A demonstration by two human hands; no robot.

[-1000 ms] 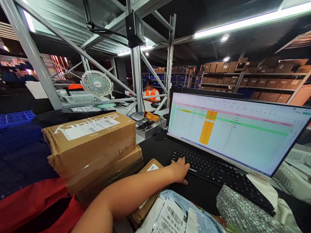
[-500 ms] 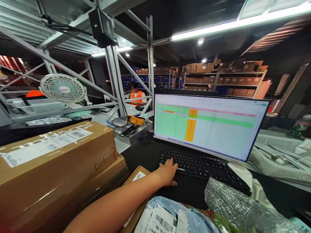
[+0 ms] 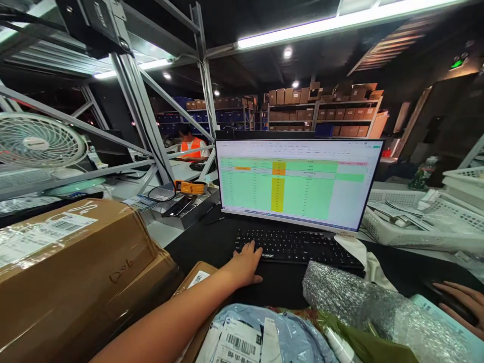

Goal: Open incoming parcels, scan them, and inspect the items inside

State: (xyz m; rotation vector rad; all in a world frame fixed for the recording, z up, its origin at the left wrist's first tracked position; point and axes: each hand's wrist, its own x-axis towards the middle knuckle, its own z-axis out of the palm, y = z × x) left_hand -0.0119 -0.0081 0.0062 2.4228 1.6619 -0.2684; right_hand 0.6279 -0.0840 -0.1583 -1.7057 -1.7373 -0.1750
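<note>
My left hand [image 3: 245, 262] rests on the left end of a black keyboard [image 3: 302, 244], fingers spread on the keys and holding nothing. The forearm crosses over a small cardboard box [image 3: 196, 277]. Behind the keyboard a monitor [image 3: 295, 181] shows a green spreadsheet with a yellow column. My right hand [image 3: 463, 300] shows at the lower right edge, fingers stretched flat over a dark low object that I cannot make out. A silver bubble-wrap parcel [image 3: 351, 297] lies between the two hands.
Large taped cardboard boxes [image 3: 75, 267] are stacked at the left. A blue labelled poly bag [image 3: 264, 333] lies at the front. White baskets [image 3: 416, 227] of papers stand right. A grey tray [image 3: 185, 201], a fan [image 3: 38, 143] and steel racking are behind. A person in an orange vest [image 3: 191, 146] sits far back.
The view has swung to the right, so the boxes slid left. My right hand has come into view. More spreadsheet rows are green. My left hand stays on the keyboard.
</note>
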